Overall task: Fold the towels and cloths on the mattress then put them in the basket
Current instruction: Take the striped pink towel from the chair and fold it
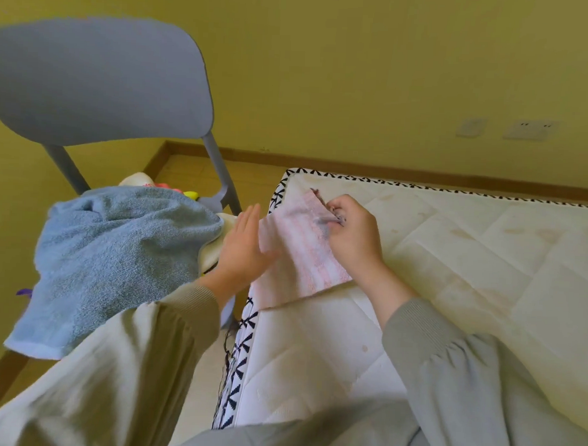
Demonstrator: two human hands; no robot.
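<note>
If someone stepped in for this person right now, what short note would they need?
Left hand: open, flat against the left edge of the pale pink striped cloth.
Right hand: pinches that cloth near its top.
Cloth looks part-folded on the corner of the white quilted mattress.
Blue terry towel is draped, unfolded, over things on the grey plastic chair.
Basket not clearly seen.
Left: finish this fold, fold the towel, basket both.

A white quilted mattress (468, 262), faintly stained and edged with black-and-white patterned piping (245, 324), carries a pink striped cloth (301, 253) near its far left corner, the cloth's side lying over the left edge.
</note>
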